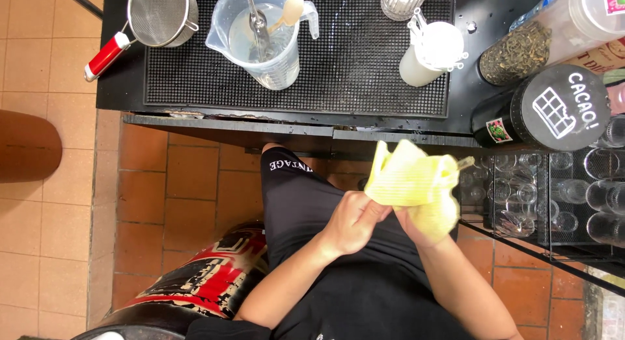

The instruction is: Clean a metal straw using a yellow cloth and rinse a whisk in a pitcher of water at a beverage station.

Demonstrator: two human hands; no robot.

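A crumpled yellow cloth (413,184) is covering most of the right hand (423,219), hiding its fingers. The top edge is cutting off a ribbed clear glass (403,0).

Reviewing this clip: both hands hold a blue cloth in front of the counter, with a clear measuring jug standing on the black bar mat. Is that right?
Not quite. The cloth is yellow, not blue, as the head view shows. The rest holds: the left hand and right hand both hold it in front of the counter, and the clear measuring jug stands on the black bar mat.

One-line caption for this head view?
Both hands, left hand and right hand, hold a yellow cloth below a black counter with a measuring jug.
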